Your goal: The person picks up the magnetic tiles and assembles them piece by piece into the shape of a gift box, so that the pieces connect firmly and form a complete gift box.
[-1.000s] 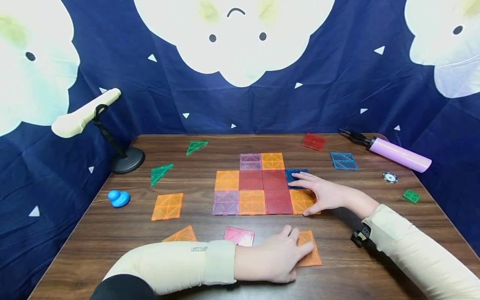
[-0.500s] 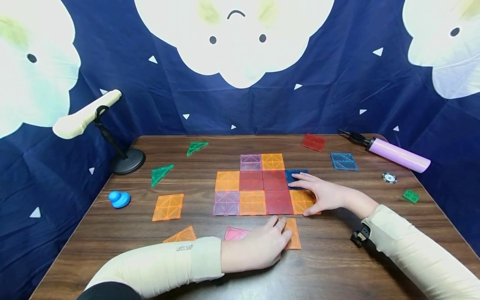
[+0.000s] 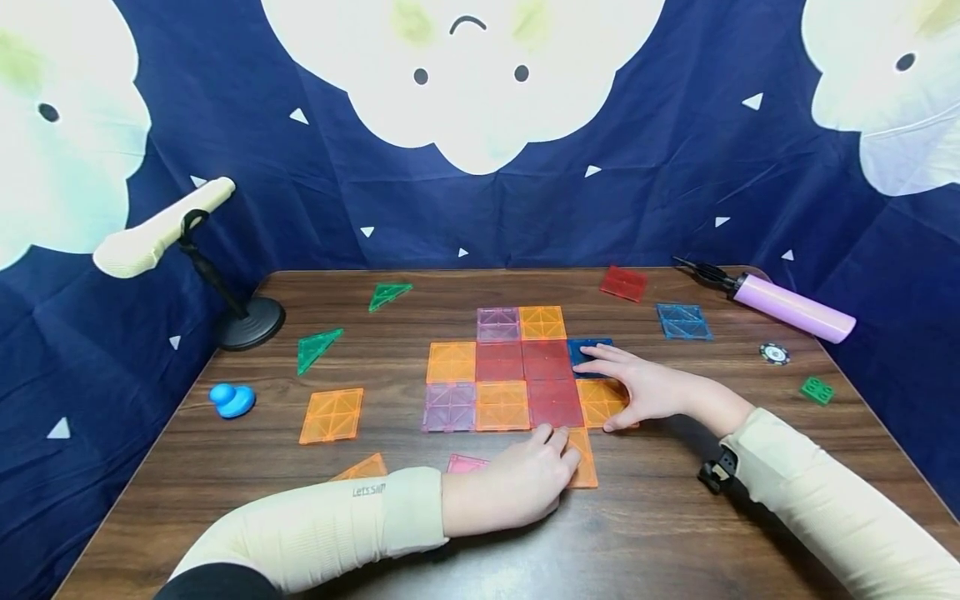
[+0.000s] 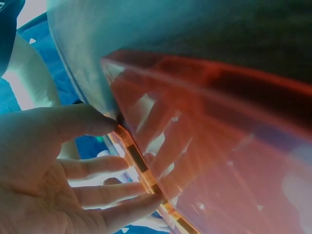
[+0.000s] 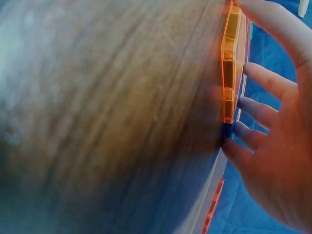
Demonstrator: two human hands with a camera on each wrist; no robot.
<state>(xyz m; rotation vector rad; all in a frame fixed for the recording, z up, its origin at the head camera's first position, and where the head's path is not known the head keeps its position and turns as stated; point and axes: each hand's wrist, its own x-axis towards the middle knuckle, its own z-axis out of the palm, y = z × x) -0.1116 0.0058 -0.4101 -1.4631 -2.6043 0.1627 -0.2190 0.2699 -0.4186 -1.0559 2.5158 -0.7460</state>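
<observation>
In the head view, my left hand pinches an orange square magnetic tile by its side. The tile's far edge lies right at the near edge of a flat block of joined tiles; part of it is hidden under my fingers. My left thumb and fingertips meet the orange rim in the left wrist view. My right hand rests with spread fingers over the block's right end. Its fingers lie over a dark blue tile, and its thumb is at the near corner of another orange tile. Red tiles fill the block's middle.
Left lie green triangle tiles, an orange square tile and a blue duck. A pink tile is partly behind the left wrist. Right are a blue tile, a pump, a chip and a green brick.
My left hand has drawn the orange tile leftward and away from me, up to the near edge of the tile block. My right hand has stayed in place.
</observation>
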